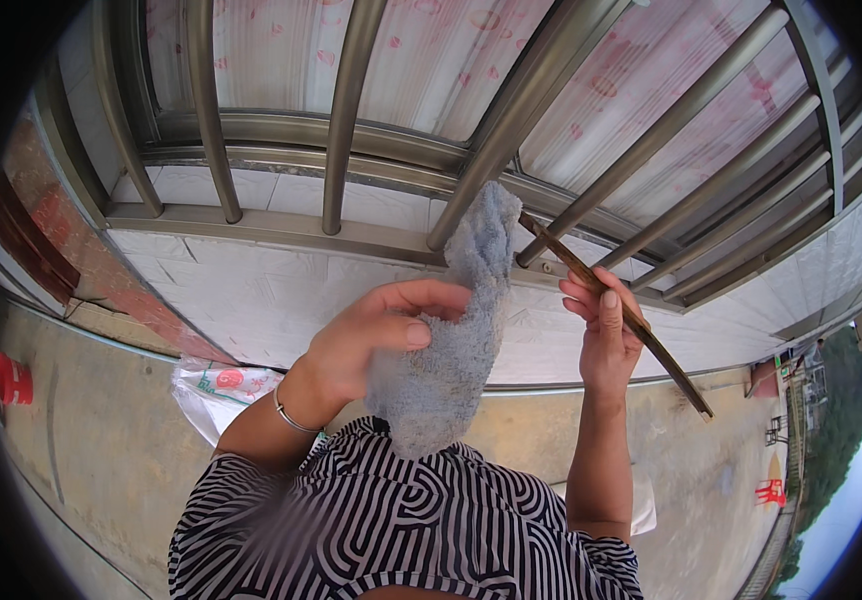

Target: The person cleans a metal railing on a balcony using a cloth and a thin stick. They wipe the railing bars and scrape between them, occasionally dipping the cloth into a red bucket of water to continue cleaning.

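A grey-blue terry cloth (468,330) hangs in front of my chest, its upper end raised before the window bars. My left hand (393,337) pinches its left edge between thumb and fingers. Farther right, my right hand (607,322) grips a thin brown stick (656,349), perhaps bamboo, around its middle. The stick slants from the cloth's upper right edge down to the right. Whether its upper tip touches the cloth I cannot tell.
Metal window bars (345,112) and their bottom rail (281,236) stand close ahead, above a white tiled wall (251,292). A white printed sack (213,390) lies by the wall on the concrete floor (116,435). A red bucket (13,379) is far left, a red plastic chair (771,491) far right.
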{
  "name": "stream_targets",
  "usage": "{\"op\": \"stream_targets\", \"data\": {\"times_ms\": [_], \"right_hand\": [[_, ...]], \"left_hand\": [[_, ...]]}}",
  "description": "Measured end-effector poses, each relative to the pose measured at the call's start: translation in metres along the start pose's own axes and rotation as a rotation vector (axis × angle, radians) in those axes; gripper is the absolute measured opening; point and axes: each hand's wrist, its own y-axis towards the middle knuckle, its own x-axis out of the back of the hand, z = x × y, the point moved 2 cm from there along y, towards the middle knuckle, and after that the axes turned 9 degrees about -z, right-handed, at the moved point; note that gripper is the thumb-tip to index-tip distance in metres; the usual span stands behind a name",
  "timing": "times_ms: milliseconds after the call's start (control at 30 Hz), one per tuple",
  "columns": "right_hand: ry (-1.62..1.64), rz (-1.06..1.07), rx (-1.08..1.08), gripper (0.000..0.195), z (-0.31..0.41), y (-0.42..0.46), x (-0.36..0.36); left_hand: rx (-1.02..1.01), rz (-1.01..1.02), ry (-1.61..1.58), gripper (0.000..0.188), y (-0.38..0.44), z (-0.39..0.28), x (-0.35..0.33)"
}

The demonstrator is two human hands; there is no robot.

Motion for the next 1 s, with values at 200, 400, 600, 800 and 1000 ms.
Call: {"op": "stream_targets", "data": {"times_ms": [200, 400, 600, 800, 1000], "right_hand": [[0.49, 0.071, -0.144, 0.036, 0.009, -0.021, 0.024], [-0.081, 0.314, 0.228, 0.022, 0.013, -0.018, -0.104], [-0.37, 0.413, 0.587, 0.024, -0.018, 0.0, -0.166], [-0.391, 0.431, 0.588, 0.022, -0.031, 0.005, -0.168], [-0.741, 0.542, 0.496, 0.038, -0.013, 0.005, -0.161]], "left_hand": [[-0.001, 0.286, 0.119, 0.05, -0.011, -0.002, -0.022], [-0.21, -0.059, 0.053, 0.049, -0.031, -0.015, 0.005], [-0.421, -0.33, -0.005, 0.04, -0.022, -0.016, 0.04], [-0.526, -0.47, 0.065, 0.04, -0.009, -0.012, 0.048], [-0.52, -0.572, 0.3, 0.041, -0.01, -0.006, 0.035]]}}
